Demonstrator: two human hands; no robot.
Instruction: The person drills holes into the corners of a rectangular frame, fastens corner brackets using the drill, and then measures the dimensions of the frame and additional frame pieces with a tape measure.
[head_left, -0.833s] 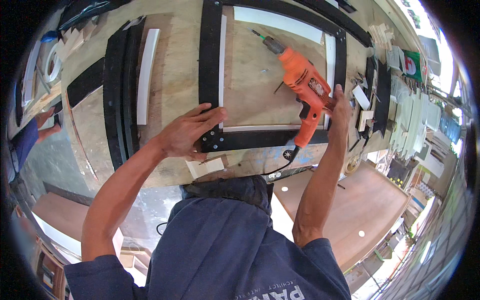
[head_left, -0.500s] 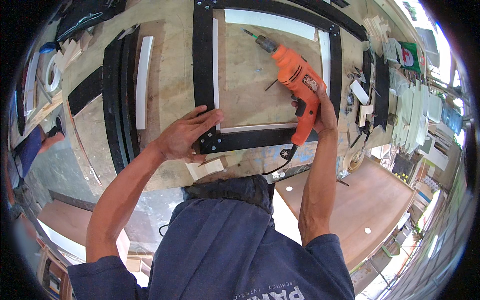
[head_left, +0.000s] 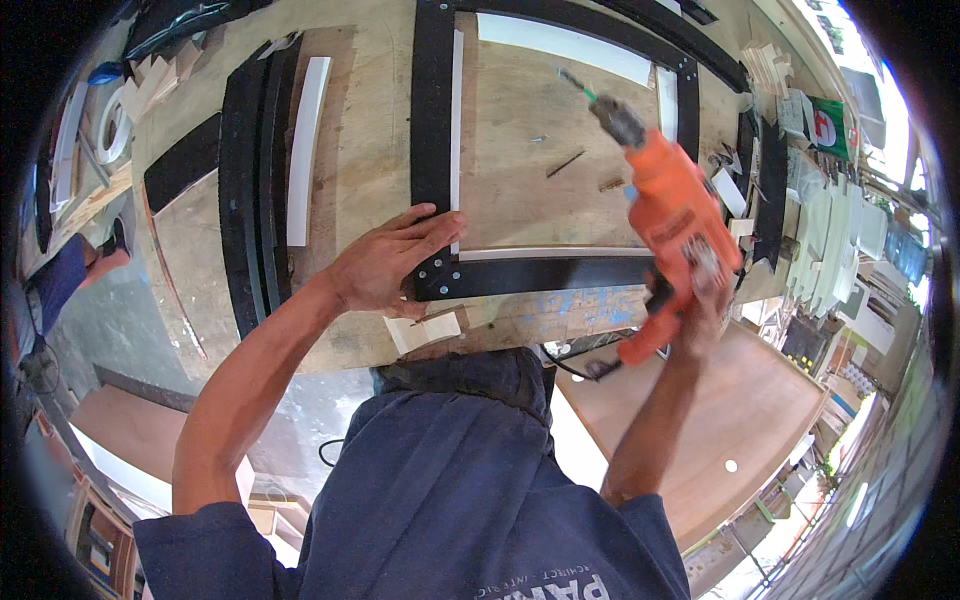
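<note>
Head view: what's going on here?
A person is at a workbench with an orange drill in the right hand, raised at the near right corner of a black frame. The bit points away from the person, leaning left. The left hand rests on the frame's near left corner. A white strip lies farther left.
</note>
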